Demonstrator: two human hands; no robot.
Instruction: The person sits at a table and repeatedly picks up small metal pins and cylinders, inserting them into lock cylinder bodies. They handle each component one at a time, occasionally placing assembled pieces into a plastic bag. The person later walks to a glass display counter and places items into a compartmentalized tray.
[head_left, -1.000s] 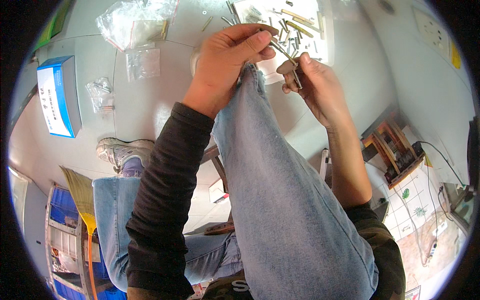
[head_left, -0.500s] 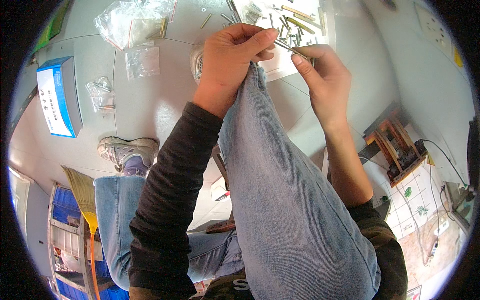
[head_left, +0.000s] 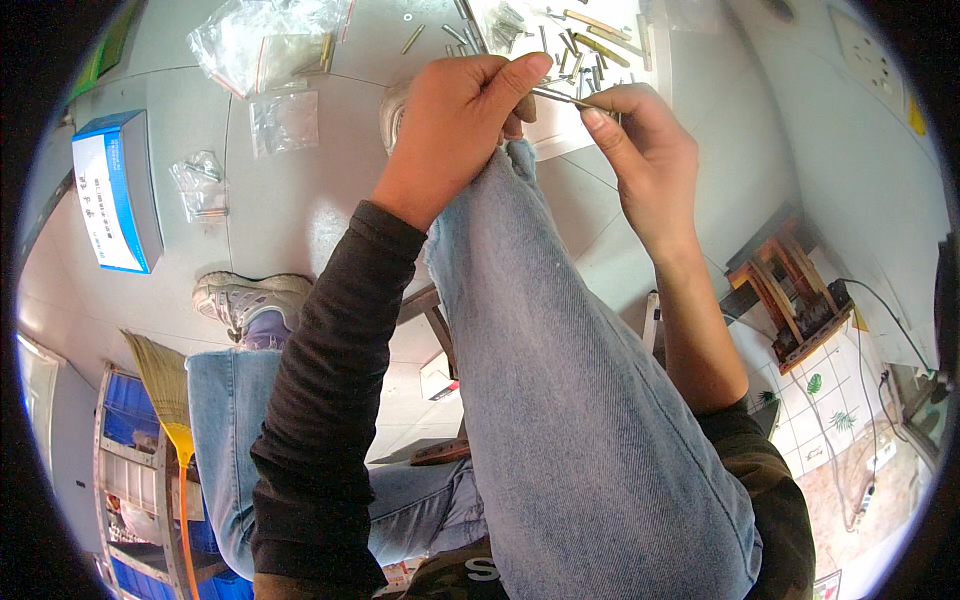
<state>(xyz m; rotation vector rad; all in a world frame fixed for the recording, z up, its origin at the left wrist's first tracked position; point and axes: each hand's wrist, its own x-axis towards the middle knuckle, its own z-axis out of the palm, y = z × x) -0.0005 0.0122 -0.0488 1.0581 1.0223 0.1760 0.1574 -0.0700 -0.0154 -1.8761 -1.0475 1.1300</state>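
Seated, right knee (head_left: 560,330) raised in blue jeans, both hands working just past the kneecap, above a grey floor (head_left: 300,200). Far on the floor: a white sheet (head_left: 560,130) strewn with small metal rods and bolts (head_left: 585,45); clear bags (head_left: 265,45) far left; a blue box (head_left: 112,190) at left; a sneaker (head_left: 245,300) nearer. Left hand (head_left: 450,130) closed, thumb and forefinger pinched on the left end of a thin metal pin (head_left: 565,98). Right hand (head_left: 640,140) holds the pin's right end, fingers narrow, forefinger laid along it. The pin sits between the two hands, off the floor, above the knee. Long axis runs roughly left to right, tilted slightly, right end a touch nearer. Which end is the tip, cannot tell. Step in hand looks like fitting or aligning a small part on the pin; detail too small to confirm. Next move likely calls for a steady left pinch while the right fingers do the fine work along the axis.
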